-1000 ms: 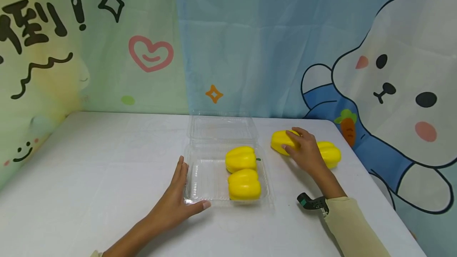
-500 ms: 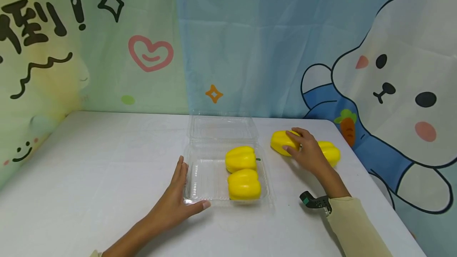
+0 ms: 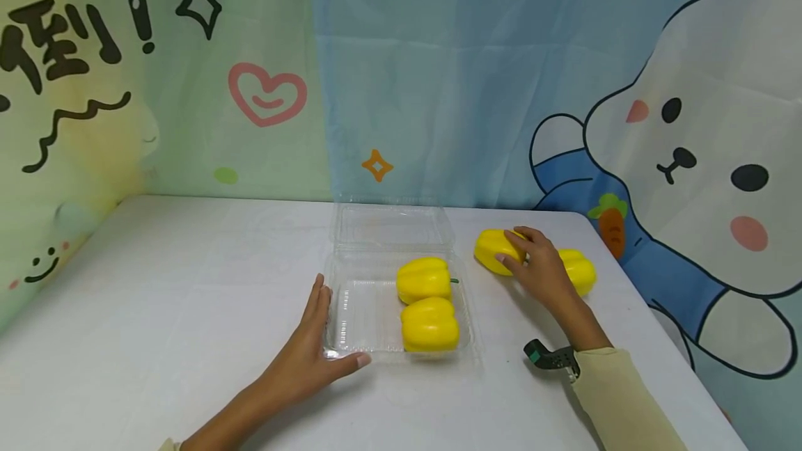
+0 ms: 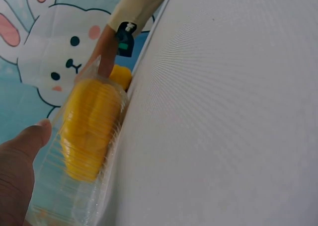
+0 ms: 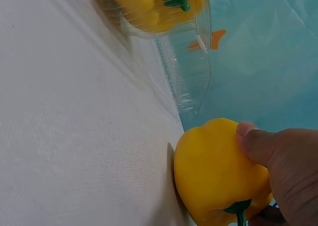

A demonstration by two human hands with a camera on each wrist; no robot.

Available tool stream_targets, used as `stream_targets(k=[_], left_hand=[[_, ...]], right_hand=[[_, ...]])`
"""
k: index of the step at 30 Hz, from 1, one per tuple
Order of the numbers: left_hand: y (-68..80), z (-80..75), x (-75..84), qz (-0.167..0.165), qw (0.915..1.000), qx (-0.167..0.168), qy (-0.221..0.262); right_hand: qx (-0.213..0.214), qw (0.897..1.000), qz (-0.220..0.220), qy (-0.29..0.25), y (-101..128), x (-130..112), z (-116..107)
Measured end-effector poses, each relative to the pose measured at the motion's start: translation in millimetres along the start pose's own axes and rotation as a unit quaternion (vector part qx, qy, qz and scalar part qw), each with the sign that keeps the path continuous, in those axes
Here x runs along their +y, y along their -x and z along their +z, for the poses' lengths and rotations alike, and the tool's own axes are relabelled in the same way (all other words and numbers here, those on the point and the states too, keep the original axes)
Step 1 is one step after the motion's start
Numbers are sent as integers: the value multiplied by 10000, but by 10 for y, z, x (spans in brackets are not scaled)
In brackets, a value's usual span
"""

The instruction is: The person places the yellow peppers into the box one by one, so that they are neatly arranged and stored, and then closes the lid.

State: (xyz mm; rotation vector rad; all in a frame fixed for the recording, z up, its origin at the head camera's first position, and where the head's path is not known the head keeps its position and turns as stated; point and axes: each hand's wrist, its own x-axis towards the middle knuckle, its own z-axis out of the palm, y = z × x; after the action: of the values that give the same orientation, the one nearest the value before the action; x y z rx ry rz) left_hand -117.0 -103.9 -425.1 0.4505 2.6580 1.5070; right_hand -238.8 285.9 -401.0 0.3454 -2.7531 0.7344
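Clamshell box (image 3: 351, 312) — clear plastic, lid folded back flat behind it, sitting mid-table (image 3: 156, 298); every place below is given relative to this box.

Left hand (image 3: 310, 353) — at the box's near-left corner, fingers straight along the left wall, thumb stretched across the front rim. It presses and steadies; it grips nothing. Best kept flat and low, since the thin plastic looks likely to skid or buckle under a sideways knock.

Two peppers in the box — far pepper (image 3: 423, 280) and near pepper (image 3: 429, 324), touching, filling the right half; the left half is bare plastic. The next one would probably sit best there, lowered straight down and not dragged over the rim.

Loose pepper (image 3: 495, 250) — on the table just right of the box, level with its hinge. Right hand (image 3: 540, 266) has its fingers and thumb curled over this one, which rests on the cloth; the wrist view shows the thumb (image 5: 251, 136) pressed on its skin near the stem. A firm, wrapped hold seems wise — the skin looks smooth and slippery.

Last pepper (image 3: 579, 271) — further right of the box, partly hidden behind that hand.
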Motion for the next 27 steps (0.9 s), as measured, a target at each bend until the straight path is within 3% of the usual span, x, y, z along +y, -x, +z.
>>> stream_targets(k=[27], left_hand=[[-5, -8, 22, -80, 10000, -3, -54]], right_hand=[[331, 9979, -257, -486, 5, -166, -9]])
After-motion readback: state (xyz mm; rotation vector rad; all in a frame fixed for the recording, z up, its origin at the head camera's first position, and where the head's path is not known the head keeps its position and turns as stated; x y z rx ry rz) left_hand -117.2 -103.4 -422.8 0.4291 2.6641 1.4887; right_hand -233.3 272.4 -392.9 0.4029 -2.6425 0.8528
